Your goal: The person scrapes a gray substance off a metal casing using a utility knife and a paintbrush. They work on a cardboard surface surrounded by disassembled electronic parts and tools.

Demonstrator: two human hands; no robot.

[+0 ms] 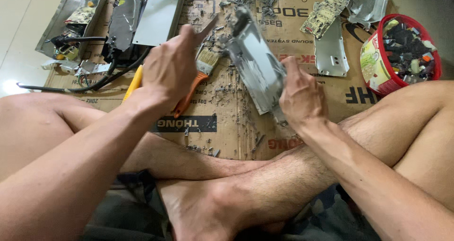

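Clamped the dusty grey metal plate [253, 64] by its lower end in the right hand [298, 97], tilted above the cardboard [236, 127], fisted the left hand [170, 66] round a thin tool [208, 26], and likely risked a slipping tip jabbing those fingers.

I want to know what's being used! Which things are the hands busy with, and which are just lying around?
In use:
- grey metal plate, held tilted by the right hand
- thin tool in the left hand

Lying about:
- paintbrush with orange handle
- red basket of small parts
- circuit board
- flat metal sheet
- opened metal case with black cables
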